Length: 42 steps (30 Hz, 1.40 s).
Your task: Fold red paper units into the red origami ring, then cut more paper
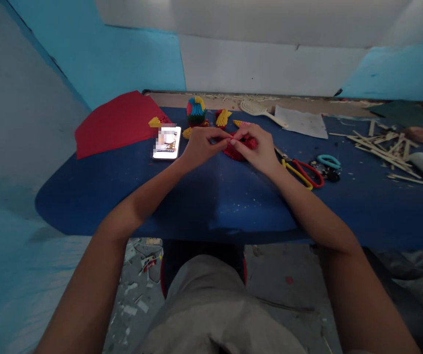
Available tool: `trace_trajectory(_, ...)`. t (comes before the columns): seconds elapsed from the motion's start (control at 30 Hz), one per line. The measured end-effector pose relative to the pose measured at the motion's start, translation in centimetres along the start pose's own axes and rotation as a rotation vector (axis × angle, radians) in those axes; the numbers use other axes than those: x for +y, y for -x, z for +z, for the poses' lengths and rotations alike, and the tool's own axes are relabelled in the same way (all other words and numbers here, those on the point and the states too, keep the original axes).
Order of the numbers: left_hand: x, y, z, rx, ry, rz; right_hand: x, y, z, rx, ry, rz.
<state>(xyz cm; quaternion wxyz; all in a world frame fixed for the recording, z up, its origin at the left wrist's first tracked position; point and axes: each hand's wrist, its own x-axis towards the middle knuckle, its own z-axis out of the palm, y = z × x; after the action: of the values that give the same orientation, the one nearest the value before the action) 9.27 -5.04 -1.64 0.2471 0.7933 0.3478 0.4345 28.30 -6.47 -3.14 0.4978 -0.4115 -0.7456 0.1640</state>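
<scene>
Both of my hands meet over a red folded-paper piece lying on the dark blue table. My left hand is closed, its fingertips pinching the left end of the red piece. My right hand curls over the piece from the right and covers most of it. Just behind them lie small yellow and red paper wedges and a round multicoloured paper ball.
A phone lies left of my hands, with a red paper sheet beyond it. Scissors with red and yellow handles, teal-handled scissors, a white sheet and several wooden sticks lie to the right. My knee is below the table edge.
</scene>
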Motion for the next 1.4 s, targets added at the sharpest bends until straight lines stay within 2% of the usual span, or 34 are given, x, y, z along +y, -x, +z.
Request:
trace_trajectory(0.13, -0.2, 0.1, 0.2, 0.027, 0.217, 0.015, -0.6, 0.2, 1.0, 0.052, -0.27, 0.166)
trace_trajectory(0.2, -0.1, 0.2, 0.5, 0.002, 0.261, -0.042, -0.5, 0.2, 1.3, 0.073, -0.312, 0.22)
trace_trajectory(0.27, 0.1, 0.1, 0.6, -0.009, 0.283, -0.165, -0.4, 0.0, 1.4, 0.113, -0.328, 0.253)
trace_trajectory(0.33, 0.1, -0.6, 0.5, 0.028, 0.381, -0.324, -0.7, -0.1, 1.2, 0.187, -0.356, 0.241)
trace_trajectory(0.4, -0.3, -1.7, 0.0, 0.124, 0.6, -0.495, -1.8, 0.0, 1.1, 0.256, -0.393, 0.193)
trace_trajectory(0.43, -0.5, -2.3, -0.3, 0.148, 0.717, -0.567, -2.6, 0.2, 1.2, 0.248, -0.439, 0.165)
trace_trajectory(0.47, -0.9, -3.0, -0.5, 0.192, 0.805, -0.629, -3.6, 0.4, 1.4, 0.2, -0.502, 0.139)
trace_trajectory(0.53, -1.6, -4.1, -0.8, 0.263, 0.812, -0.637, -5.8, 0.9, 2.4, -0.107, -0.724, 0.119)
trace_trajectory(0.57, -2.0, -4.5, -0.7, 0.292, 0.789, -0.659, -6.7, 0.9, 3.1, -0.345, -0.789, 0.16)
trace_trajectory(0.6, -2.3, -4.8, -0.6, 0.301, 0.759, -0.652, -7.2, 0.8, 3.8, -0.669, -0.794, 0.22)
trace_trajectory(0.63, -2.6, -4.9, -0.6, 0.282, 0.731, -0.643, -7.4, 0.4, 4.5, -0.843, -0.772, 0.253)
trace_trajectory(0.67, -2.9, -4.8, -0.7, 0.263, 0.708, -0.638, -7.1, -0.3, 5.1, -0.782, -0.754, 0.298)
trace_trajectory(0.73, -3.6, -4.1, -1.4, 0.256, 0.698, -0.638, -5.3, -2.3, 5.6, -0.138, -0.747, 0.458)
trace_trajectory(0.77, -4.0, -3.6, -2.1, 0.27, 0.702, -0.637, -4.0, -3.3, 5.4, 0.054, -0.728, 0.477)
trace_trajectory(0.83, -5.0, -2.2, -4.3, 0.284, 0.708, -0.644, -1.2, -5.0, 4.5, 0.215, -0.704, 0.516)
trace_trajectory(0.87, -5.6, -1.5, -5.6, 0.27, 0.684, -0.651, 0.0, -5.3, 3.8, 0.241, -0.688, 0.544)
trace_trajectory(0.93, -7.1, 0.1, -8.3, 0.164, 0.404, -0.528, 1.8, -5.0, 2.7, 0.23, -0.664, 0.567)
trace_trajectory(1.0, -8.6, 1.5, -10.9, 0.107, -0.067, -0.244, 2.9, -3.7, 2.0, 0.212, -0.589, 0.485)
trace_trajectory(1.03, -9.3, 2.2, -12.0, 0.104, -0.272, -0.106, 3.2, -3.0, 1.8, 0.201, -0.563, 0.446)
trace_trajectory(1.07, -9.9, 2.9, -13.0, 0.046, -0.424, 0.005, 3.5, -2.3, 1.7, 0.182, -0.548, 0.424)
trace_trajectory(1.17, -11.1, 4.6, -14.8, -0.202, -0.589, 0.214, 3.9, -1.2, 1.6, 0.141, -0.533, 0.405)
trace_trajectory(1.27, -11.6, 5.4, -14.9, -0.283, -0.696, 0.26, 3.7, -1.1, 1.6, 0.146, -0.511, 0.375)
trace_trajectory(1.4, -12.3, 4.0, -13.7, -0.367, -0.85, 0.117, 2.7, -1.1, 1.9, 0.136, -0.453, 0.303)
